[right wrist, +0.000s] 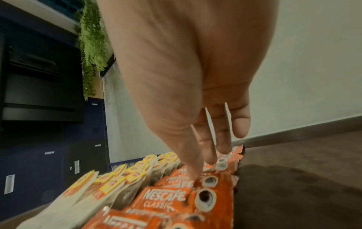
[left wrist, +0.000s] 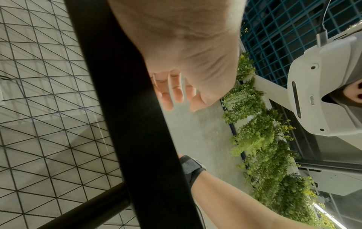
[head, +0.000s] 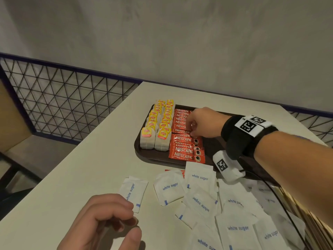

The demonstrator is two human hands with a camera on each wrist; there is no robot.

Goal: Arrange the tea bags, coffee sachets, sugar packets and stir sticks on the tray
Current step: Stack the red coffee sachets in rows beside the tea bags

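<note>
A dark brown tray [head: 214, 147] sits on the pale table. Two rows of yellow-tagged tea bags [head: 158, 123] stand along its left side, with red coffee sachets [head: 183, 150] overlapped beside them. My right hand [head: 191, 131] reaches over the sachets, fingers pointing down; in the right wrist view its fingertips [right wrist: 192, 176] touch a sachet [right wrist: 166, 199] next to the tea bags [right wrist: 109, 182]. White sugar packets [head: 200, 179] lie scattered in front of the tray. My left hand [head: 126, 222] hovers loosely curled and holds nothing, near one sugar packet [head: 133, 193]. Wooden stir sticks [head: 317, 230] lie at the lower right.
One red sachet [head: 182, 173] peeks out from under the sugar packets. The right half of the tray [right wrist: 293, 186] is bare. A wire mesh railing [head: 63, 98] runs past the table's left edge, and a grey wall stands behind.
</note>
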